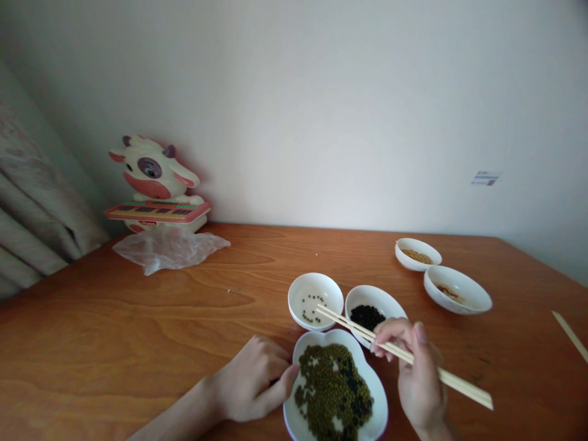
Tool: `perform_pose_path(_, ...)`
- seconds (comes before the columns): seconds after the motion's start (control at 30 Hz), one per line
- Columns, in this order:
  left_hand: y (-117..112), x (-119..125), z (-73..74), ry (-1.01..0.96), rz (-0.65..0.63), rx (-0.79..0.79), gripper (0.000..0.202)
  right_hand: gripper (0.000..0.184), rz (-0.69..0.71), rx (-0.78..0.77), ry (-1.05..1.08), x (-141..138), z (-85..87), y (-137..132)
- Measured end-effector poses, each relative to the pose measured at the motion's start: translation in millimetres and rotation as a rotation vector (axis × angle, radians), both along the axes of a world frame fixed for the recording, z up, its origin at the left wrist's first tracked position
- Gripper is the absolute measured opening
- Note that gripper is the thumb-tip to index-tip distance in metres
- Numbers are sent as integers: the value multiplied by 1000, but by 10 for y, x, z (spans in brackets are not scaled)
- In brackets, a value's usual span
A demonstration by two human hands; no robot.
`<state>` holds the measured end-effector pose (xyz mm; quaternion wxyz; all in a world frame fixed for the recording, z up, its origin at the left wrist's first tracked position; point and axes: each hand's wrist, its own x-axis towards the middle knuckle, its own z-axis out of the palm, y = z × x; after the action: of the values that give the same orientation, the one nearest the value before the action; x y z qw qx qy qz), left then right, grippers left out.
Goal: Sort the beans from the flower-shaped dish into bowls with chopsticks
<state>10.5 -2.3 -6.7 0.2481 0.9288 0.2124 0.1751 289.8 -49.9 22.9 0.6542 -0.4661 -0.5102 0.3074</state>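
My right hand (416, 367) is closed around a pair of wooden chopsticks (459, 384). Their tips reach over a small white bowl (296, 306) with some scattered green beans (312, 312) inside. My left hand (257, 383) has its fingers curled, the thumb and forefinger at the left rim of a white scalloped dish (380, 401). Green beans (326, 373) mixed with black beans (362, 404) spread across that dish. A second white bowl (386, 299), partly behind my right hand, holds black beans (366, 316).
At the back right stand a white bowl of yellowish grains (416, 256) and a white bowl with brown bits (471, 291). Another wooden stick (569, 334) lies at the right. A clear plastic bag (169, 248) and a cow-shaped toy keyboard (158, 184) are at the back left.
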Motion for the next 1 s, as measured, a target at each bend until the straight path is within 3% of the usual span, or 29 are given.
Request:
perform_pose_path(0.37, -4, -29, -7, -5, 5, 19, 42, 74, 205, 121, -32, 25, 113, -74)
perform_pose_path(0.7, -2, -24, -6, 22, -3, 37, 40, 84, 509, -153, -360, 324, 21, -52)
perform_pose_path(1.0, -4, -19, 1, 5, 3, 28, 42, 72, 559, -89, -491, 359, 44, -64)
